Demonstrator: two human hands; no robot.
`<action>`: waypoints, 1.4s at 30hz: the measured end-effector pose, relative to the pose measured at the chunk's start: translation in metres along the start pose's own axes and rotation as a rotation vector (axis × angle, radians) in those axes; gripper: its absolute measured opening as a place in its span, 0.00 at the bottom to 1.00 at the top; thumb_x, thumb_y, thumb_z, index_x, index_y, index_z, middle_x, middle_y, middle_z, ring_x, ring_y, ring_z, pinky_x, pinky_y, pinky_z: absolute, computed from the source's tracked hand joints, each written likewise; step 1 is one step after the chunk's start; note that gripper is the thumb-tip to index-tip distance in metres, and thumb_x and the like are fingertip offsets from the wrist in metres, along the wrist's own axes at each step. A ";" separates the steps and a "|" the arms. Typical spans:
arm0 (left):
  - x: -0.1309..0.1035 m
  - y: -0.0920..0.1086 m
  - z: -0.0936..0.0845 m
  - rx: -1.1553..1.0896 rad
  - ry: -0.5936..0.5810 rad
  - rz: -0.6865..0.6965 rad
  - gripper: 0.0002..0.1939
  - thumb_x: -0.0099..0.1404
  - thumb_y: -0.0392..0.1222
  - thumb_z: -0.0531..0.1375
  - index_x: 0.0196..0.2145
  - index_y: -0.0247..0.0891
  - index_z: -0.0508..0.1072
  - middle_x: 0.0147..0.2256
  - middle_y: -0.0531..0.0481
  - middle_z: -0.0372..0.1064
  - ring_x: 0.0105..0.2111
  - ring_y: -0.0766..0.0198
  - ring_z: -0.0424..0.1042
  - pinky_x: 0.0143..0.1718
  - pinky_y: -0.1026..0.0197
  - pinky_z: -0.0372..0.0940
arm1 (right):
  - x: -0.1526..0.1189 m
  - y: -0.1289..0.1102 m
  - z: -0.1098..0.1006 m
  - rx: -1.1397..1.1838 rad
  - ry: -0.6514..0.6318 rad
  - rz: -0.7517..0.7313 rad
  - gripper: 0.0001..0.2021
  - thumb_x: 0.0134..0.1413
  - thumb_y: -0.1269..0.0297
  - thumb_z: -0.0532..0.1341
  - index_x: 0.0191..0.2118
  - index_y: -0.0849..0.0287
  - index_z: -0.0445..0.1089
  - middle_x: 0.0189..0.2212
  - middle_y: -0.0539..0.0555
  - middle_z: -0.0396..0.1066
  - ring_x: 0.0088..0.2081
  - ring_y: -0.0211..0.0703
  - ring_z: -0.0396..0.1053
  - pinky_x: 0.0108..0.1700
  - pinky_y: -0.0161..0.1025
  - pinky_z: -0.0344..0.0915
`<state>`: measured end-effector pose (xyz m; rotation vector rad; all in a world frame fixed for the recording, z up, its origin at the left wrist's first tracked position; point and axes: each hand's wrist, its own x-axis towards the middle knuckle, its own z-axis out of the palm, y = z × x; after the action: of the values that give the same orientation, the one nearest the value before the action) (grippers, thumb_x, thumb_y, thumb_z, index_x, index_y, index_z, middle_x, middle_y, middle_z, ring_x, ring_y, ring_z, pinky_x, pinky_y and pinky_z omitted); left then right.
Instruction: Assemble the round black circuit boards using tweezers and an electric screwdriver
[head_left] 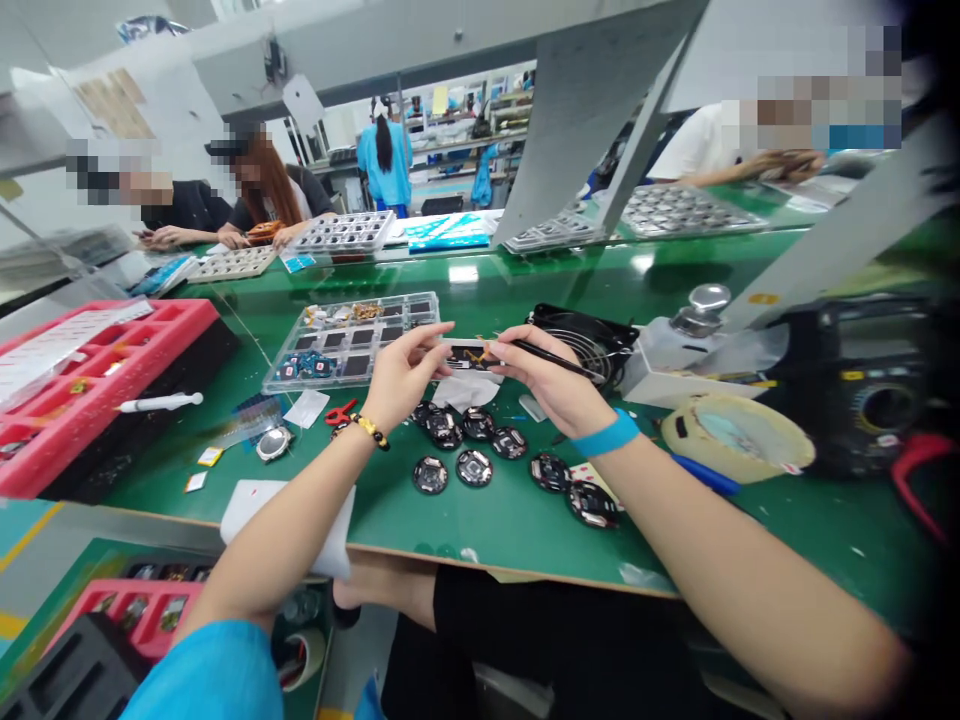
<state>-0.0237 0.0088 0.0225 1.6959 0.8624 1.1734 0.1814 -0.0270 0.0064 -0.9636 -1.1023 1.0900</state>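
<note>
My left hand (405, 378), with a beaded bracelet at the wrist, is closed at the left edge of a small black part (466, 360) with an orange-gold strip on it. My right hand (555, 385), with a blue band at the wrist, grips black tweezers (541, 353); its fingertips meet the right end of the part. Fine contact there is too small to make out. Below lies a crumpled white wipe (466, 390). Several round black assemblies (474, 467) with metal pieces lie on the green table (405, 520) between my forearms.
A clear compartment tray (352, 345) stands behind my left hand. At right are a black fan (585, 340), a dispenser bottle (705, 310) and a tape roll (739, 435). Left are a red foam tray (97, 370), a white pen (160, 402) and red-handled pliers (341, 412). People sit across the bench.
</note>
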 end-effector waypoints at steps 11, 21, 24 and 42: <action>-0.006 -0.004 0.000 0.438 0.084 0.189 0.21 0.61 0.54 0.72 0.23 0.39 0.70 0.21 0.55 0.68 0.22 0.68 0.65 0.25 0.65 0.60 | -0.001 0.004 0.001 0.004 -0.045 0.004 0.14 0.51 0.52 0.74 0.38 0.54 0.76 0.36 0.49 0.77 0.43 0.42 0.76 0.48 0.41 0.75; -0.011 -0.005 0.005 0.354 0.025 0.221 0.12 0.71 0.45 0.64 0.50 0.43 0.80 0.38 0.47 0.83 0.34 0.61 0.82 0.41 0.58 0.76 | -0.001 0.004 -0.001 -0.002 -0.037 -0.017 0.14 0.52 0.51 0.73 0.38 0.54 0.76 0.37 0.50 0.77 0.43 0.43 0.76 0.48 0.41 0.75; -0.012 -0.004 0.007 0.320 0.006 0.181 0.17 0.68 0.43 0.67 0.53 0.42 0.78 0.34 0.50 0.82 0.30 0.64 0.80 0.38 0.61 0.76 | -0.001 0.003 0.000 -0.016 -0.029 -0.034 0.14 0.53 0.51 0.73 0.38 0.54 0.76 0.37 0.50 0.76 0.43 0.44 0.76 0.48 0.42 0.75; 0.013 0.004 -0.028 0.624 0.213 0.187 0.10 0.71 0.43 0.62 0.42 0.40 0.84 0.36 0.48 0.83 0.33 0.62 0.78 0.38 0.60 0.72 | -0.002 0.005 0.002 -0.217 -0.022 -0.156 0.16 0.56 0.48 0.71 0.38 0.55 0.75 0.36 0.53 0.76 0.38 0.47 0.73 0.43 0.45 0.70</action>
<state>-0.0459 0.0259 0.0357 2.2129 1.3240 1.3108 0.1780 -0.0278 0.0021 -1.0179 -1.3114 0.8683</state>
